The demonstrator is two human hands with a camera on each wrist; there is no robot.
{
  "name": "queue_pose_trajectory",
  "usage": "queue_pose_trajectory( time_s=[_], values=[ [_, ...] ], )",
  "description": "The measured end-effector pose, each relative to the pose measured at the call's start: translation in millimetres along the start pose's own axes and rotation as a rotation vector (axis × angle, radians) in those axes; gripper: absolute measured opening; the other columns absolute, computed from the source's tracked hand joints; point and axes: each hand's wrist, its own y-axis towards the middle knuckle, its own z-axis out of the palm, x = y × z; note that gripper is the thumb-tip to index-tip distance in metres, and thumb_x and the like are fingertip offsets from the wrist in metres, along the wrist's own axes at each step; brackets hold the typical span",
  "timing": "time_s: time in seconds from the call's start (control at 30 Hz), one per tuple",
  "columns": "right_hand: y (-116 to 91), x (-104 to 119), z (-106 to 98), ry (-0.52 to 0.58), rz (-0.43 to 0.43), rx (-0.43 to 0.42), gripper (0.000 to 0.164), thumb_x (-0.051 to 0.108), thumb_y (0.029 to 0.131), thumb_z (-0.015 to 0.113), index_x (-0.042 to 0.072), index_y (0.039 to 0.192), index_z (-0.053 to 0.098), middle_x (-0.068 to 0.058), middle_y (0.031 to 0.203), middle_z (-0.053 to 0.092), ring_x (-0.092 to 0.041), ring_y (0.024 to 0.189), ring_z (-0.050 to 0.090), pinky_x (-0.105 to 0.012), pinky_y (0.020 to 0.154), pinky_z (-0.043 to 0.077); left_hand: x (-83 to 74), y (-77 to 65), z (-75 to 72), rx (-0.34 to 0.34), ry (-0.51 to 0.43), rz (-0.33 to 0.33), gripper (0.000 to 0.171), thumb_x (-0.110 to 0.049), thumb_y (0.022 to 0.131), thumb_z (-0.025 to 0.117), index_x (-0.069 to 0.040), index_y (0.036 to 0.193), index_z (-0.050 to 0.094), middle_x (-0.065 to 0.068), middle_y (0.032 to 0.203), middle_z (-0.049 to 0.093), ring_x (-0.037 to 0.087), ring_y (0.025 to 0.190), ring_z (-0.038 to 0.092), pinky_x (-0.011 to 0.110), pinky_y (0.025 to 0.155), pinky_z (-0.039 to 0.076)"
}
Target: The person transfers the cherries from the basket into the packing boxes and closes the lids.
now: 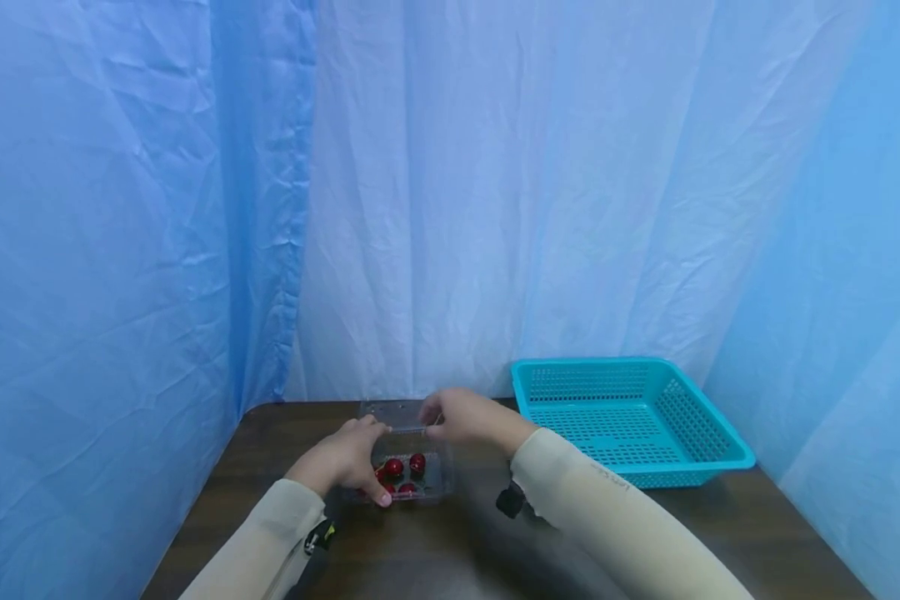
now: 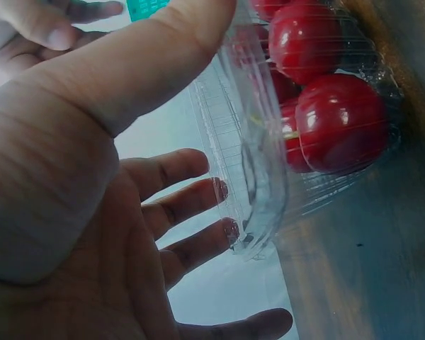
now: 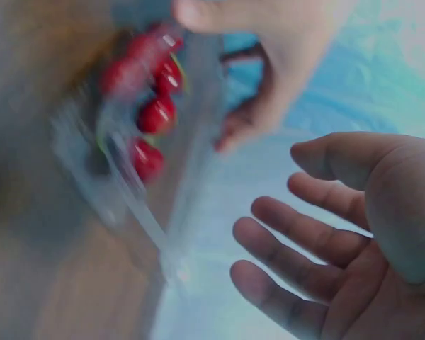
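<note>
A clear plastic container [image 1: 438,477] with several red cherries [image 1: 393,467] inside stands on the table, its transparent lid [image 1: 390,412] folded back behind it. My left hand [image 1: 345,458] spans the container's left end and holds it, thumb at the near side. In the left wrist view the other fingertips meet the plastic edge, beside glossy cherries [image 2: 342,122]. Over the lid's right part, my right hand [image 1: 468,419] hovers with loosely bent fingers. The right wrist view shows that hand [image 3: 340,248] with fingers spread and nothing in it; the cherries there are blurred.
A turquoise perforated basket [image 1: 720,429] stands on the dark wooden table [image 1: 420,550], right of the container and close to my right forearm. Pale blue curtains [image 1: 495,200] hang behind the table and on both sides.
</note>
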Motion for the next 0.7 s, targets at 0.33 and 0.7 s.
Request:
queue_pose_trajectory(
  time_s=[0.33,0.7],
  values=[
    [-13,-31,-58,-0.018,0.128,-0.116,0.021,0.024,0.11,0.076,0.011,0.126,0.082,-0.008,0.126,0.08,-0.025,0.114,0.076,-0.048,0.1,0.068,-2.0,-3.8,1.4,-0.019,0.006,0.013,0.111,-0.038,0.069,0.112,-0.018,0.165,0.058,0.019,0.174,0.049,0.048,0.156,0.05,0.074,0.114,0.057],
    [-22,-90,-91,-0.028,0.274,-0.167,0.03,0.025,0.109,0.078,0.005,0.132,0.079,-0.015,0.133,0.079,-0.032,0.122,0.075,-0.051,0.108,0.066,-1.0,-2.6,1.0,-0.019,0.005,0.021,0.111,-0.037,0.07,0.111,-0.017,0.165,0.058,0.021,0.175,0.047,0.049,0.158,0.048,0.076,0.114,0.055]
  ],
)
